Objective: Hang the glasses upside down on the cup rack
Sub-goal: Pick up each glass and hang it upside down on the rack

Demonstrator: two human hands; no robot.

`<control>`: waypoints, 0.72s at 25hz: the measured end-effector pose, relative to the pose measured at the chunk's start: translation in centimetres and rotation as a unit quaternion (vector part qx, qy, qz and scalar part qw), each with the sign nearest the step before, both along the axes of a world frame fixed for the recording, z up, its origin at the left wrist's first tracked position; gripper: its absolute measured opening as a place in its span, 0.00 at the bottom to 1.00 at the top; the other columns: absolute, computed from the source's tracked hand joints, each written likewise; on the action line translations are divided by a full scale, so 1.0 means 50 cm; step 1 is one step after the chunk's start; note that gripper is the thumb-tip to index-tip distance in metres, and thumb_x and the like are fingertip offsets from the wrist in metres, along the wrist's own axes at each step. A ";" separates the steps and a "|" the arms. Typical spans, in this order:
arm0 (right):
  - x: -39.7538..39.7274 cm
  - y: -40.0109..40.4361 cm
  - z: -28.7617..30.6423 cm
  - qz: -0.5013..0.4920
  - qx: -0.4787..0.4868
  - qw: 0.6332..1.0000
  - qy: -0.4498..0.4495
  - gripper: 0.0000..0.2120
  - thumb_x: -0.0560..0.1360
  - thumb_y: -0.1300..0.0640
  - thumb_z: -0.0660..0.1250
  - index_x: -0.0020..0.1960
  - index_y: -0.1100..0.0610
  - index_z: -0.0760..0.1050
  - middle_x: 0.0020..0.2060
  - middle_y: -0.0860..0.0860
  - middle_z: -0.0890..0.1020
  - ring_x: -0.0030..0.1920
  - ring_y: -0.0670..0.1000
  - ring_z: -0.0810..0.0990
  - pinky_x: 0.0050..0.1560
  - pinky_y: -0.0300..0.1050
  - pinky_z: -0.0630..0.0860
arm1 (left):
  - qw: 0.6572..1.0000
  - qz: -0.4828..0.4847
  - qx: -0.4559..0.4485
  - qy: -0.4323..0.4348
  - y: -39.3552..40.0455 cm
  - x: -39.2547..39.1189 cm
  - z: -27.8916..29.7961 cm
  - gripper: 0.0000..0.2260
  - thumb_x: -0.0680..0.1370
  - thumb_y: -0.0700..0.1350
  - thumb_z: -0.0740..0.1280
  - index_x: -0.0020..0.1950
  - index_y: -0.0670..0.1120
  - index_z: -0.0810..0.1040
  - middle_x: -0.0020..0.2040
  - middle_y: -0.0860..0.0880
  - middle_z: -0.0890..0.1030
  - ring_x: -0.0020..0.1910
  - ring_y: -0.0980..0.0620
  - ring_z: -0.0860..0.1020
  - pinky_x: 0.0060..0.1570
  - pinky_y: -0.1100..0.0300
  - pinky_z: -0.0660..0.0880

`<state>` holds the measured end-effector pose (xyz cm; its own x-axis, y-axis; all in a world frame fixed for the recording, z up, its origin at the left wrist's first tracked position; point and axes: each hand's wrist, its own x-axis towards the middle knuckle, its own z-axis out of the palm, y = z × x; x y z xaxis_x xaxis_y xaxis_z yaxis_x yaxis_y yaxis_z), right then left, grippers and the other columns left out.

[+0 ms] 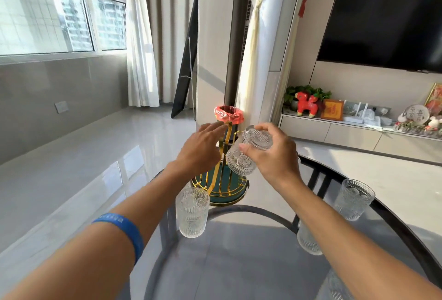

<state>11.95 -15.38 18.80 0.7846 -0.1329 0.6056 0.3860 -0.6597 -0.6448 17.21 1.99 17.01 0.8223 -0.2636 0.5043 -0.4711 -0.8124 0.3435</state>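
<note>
Right grip (270, 154) is wrapped around an inverted glass (248, 154), mouth down and tilted, just beside the gold prongs of the cup rack (223, 187); left grip (203, 149) is spread wide, holding nothing, fingers at the rack's upper stem as if to steady it. To seat it well, level the glass, centre its mouth over a free prong below the grip, and lower gently. Three upright glasses (192, 211) wait on the bench (239, 264), nearer the person

Gold-and-teal cup rack (222, 189), blue wristband (124, 230)
</note>
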 end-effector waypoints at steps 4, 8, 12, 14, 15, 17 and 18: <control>0.073 0.020 -0.016 0.012 -0.092 0.996 0.018 0.22 0.65 0.45 0.76 0.56 0.50 0.78 0.53 0.52 0.83 0.53 0.55 0.79 0.50 0.45 0.73 | 0.988 -0.043 0.150 0.014 -0.005 0.089 0.011 0.32 0.75 0.36 0.64 0.78 0.47 0.60 0.78 0.49 0.62 0.77 0.47 0.57 0.74 0.47 0.60; 0.107 0.030 -0.058 0.067 -0.166 0.980 0.090 0.22 0.64 0.45 0.76 0.57 0.48 0.79 0.54 0.51 0.84 0.52 0.54 0.80 0.44 0.43 0.72 | 0.988 -0.082 0.133 0.011 0.015 0.112 -0.008 0.32 0.70 0.30 0.60 0.75 0.45 0.67 0.76 0.47 0.66 0.76 0.47 0.61 0.73 0.53 0.58; 0.113 0.032 -0.094 0.083 -0.191 0.969 0.130 0.22 0.65 0.46 0.75 0.58 0.47 0.77 0.56 0.52 0.83 0.55 0.55 0.78 0.49 0.46 0.74 | 0.991 -0.084 0.100 0.000 0.015 0.110 -0.010 0.34 0.66 0.28 0.56 0.73 0.43 0.69 0.74 0.46 0.69 0.74 0.43 0.65 0.70 0.46 0.65; 0.115 0.028 -0.100 0.087 -0.176 0.970 0.142 0.22 0.66 0.44 0.74 0.58 0.46 0.76 0.57 0.51 0.82 0.55 0.54 0.78 0.46 0.45 0.71 | 0.992 -0.079 0.095 0.008 0.008 0.106 -0.010 0.34 0.67 0.28 0.56 0.73 0.42 0.69 0.75 0.45 0.69 0.74 0.42 0.64 0.70 0.44 0.65; 0.116 0.026 -0.103 0.090 -0.176 0.969 0.146 0.22 0.66 0.44 0.74 0.58 0.46 0.75 0.57 0.51 0.82 0.55 0.54 0.78 0.45 0.45 0.70 | 0.993 -0.080 0.089 0.020 0.005 0.101 -0.009 0.33 0.67 0.29 0.56 0.74 0.42 0.68 0.75 0.44 0.68 0.74 0.42 0.64 0.70 0.45 0.65; 0.113 0.023 -0.105 0.098 -0.181 0.966 0.157 0.22 0.67 0.44 0.73 0.59 0.46 0.74 0.60 0.51 0.81 0.57 0.54 0.78 0.47 0.46 0.71 | 0.993 -0.089 0.068 0.043 -0.002 0.085 -0.005 0.33 0.70 0.29 0.57 0.76 0.42 0.64 0.76 0.43 0.65 0.76 0.43 0.62 0.73 0.46 0.61; 0.108 0.022 -0.104 0.103 -0.186 0.963 0.165 0.23 0.68 0.44 0.73 0.61 0.46 0.74 0.62 0.51 0.79 0.60 0.54 0.77 0.51 0.47 0.72 | 0.994 -0.088 0.040 0.047 -0.002 0.069 -0.007 0.32 0.72 0.31 0.58 0.76 0.43 0.63 0.77 0.43 0.64 0.76 0.44 0.61 0.73 0.47 0.60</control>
<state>17.33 -14.28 13.62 0.9288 0.2242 0.2951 0.3484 -0.7996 -0.4891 20.67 1.88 16.66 0.8023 -0.4441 0.3989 -0.5775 -0.7466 0.3303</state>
